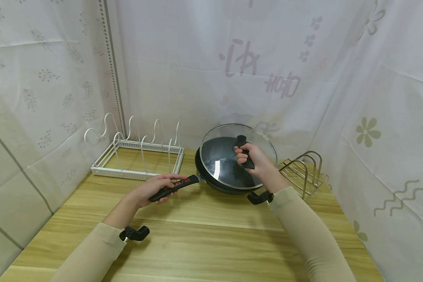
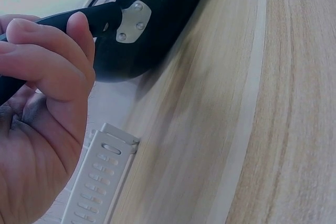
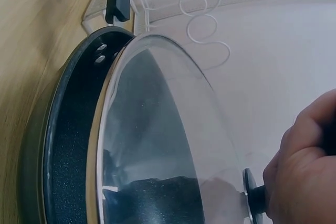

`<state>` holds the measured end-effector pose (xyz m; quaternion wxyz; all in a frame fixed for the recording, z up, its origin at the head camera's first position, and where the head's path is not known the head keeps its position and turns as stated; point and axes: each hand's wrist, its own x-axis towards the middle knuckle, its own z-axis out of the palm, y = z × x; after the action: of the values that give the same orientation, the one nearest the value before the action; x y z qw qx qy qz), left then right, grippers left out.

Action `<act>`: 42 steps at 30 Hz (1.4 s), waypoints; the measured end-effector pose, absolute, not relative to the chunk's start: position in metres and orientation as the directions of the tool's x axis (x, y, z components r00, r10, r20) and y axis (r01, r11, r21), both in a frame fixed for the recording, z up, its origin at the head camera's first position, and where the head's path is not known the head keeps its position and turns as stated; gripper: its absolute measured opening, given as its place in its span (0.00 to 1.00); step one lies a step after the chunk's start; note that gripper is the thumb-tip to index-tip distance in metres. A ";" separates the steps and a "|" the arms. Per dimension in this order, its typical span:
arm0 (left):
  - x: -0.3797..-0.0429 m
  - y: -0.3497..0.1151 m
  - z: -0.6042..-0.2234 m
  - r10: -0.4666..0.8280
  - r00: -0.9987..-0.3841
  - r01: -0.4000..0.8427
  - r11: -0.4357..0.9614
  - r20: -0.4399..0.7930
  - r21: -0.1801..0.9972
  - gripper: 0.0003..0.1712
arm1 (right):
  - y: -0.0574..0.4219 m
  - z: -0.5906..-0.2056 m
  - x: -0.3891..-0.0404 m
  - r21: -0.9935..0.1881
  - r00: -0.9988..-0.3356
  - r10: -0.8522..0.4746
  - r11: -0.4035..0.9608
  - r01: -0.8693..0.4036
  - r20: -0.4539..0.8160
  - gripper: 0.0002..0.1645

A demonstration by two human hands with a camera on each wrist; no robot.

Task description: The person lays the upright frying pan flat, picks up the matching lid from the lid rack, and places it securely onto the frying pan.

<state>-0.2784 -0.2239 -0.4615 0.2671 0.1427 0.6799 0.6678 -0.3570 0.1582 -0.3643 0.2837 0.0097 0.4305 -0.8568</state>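
Note:
A dark frying pan [image 1: 199, 164] is at the back middle of the wooden table. My left hand [image 1: 151, 191] holds its long black handle [image 1: 191, 181], fingers wrapped around it in the left wrist view. A clear glass lid [image 1: 215, 150] with a metal rim is over the pan, and my right hand [image 1: 257, 158] grips its black knob handle [image 1: 241, 139]. From the right wrist view, the lid [image 3: 147, 93] stands tilted, with a gap between its rim and the pan's speckled inside [image 3: 68, 145]. Part of the knob is hidden by the right fingers.
To the left stands a white rack [image 1: 118, 172] with wavy wire dividers. A gold wire rack [image 1: 304, 176] is right of the pan, partly behind my right forearm. Printed curtains [image 1: 183, 78] enclose the wooden table [image 1: 197, 250] at the back and sides.

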 end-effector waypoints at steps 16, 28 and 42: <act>-0.278 -0.224 -0.460 0.555 -0.814 -0.170 0.059 -0.174 0.984 0.34 | 0.153 -0.369 -0.366 -0.684 -0.817 -0.471 -0.475 0.554 -0.334 0.18; -0.279 -0.224 -0.462 0.551 -0.817 -0.165 0.061 -0.172 0.984 0.34 | 0.151 -0.374 -0.371 -0.641 -0.797 -0.487 -0.494 0.588 -0.356 0.20; -0.278 -0.224 -0.461 0.553 -0.816 -0.163 0.061 -0.169 0.985 0.33 | 0.144 -0.381 -0.373 -0.610 -0.791 -0.469 -0.510 0.606 -0.394 0.30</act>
<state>-0.2784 -0.2236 -0.4606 0.2671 0.1442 0.6775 0.6700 -0.3734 0.1441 -0.3806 0.3109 0.0894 0.3850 -0.8644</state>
